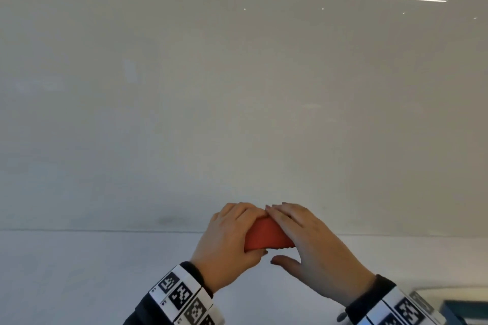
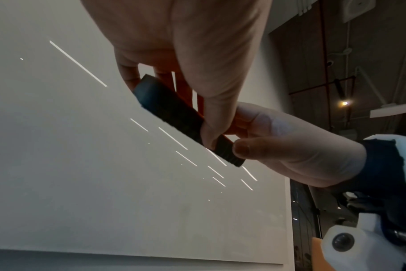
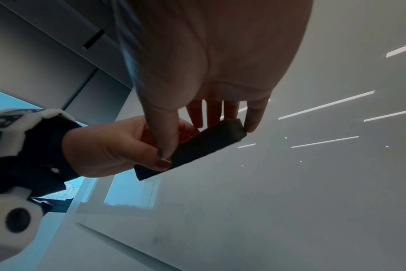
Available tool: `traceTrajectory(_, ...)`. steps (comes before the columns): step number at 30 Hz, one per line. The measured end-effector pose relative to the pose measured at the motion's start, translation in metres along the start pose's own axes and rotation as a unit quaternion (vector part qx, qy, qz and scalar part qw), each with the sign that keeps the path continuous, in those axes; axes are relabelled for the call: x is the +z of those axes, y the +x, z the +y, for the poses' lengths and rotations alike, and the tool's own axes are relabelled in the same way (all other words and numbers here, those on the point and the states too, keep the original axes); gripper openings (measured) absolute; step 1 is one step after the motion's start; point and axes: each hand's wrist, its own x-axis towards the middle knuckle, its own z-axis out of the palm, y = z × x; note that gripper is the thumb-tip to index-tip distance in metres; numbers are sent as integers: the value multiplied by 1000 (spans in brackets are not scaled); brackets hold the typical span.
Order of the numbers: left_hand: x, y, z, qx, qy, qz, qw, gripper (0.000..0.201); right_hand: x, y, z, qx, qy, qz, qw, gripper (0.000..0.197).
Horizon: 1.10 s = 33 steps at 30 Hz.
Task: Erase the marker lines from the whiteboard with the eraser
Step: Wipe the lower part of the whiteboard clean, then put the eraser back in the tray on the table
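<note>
Both the left hand [image 1: 227, 240] and the right hand [image 1: 314, 243] grasp the eraser [image 1: 266, 235], and the whiteboard [image 1: 237, 100] beyond their fingertips shows no marker lines, so erasing looks nearly done.

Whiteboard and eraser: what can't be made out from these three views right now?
- Marker lines: none made out on the whiteboard in the head view; only light reflections and a faint smudge near its lower edge.
- Eraser: the left hand and right hand cover its ends in the head view.
- Contact between felt and board: cannot be told in either wrist view.
- Board's edges: cut off by the head view's frame.
</note>
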Motion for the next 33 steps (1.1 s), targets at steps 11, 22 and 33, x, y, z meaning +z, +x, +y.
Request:
traceTrajectory(11,25,-7,66,-14,-41,-8,999,47,-20,-61,22,35,-16,29,999,69)
traceTrajectory(22,35,-13,100,34,-54,-51,997,49,-29,-112,16,103,-15,44,994,66)
traceTrajectory(33,112,16,179,45,-50,-72,995,54,-51,-190,93,137,-17,14,990,64)
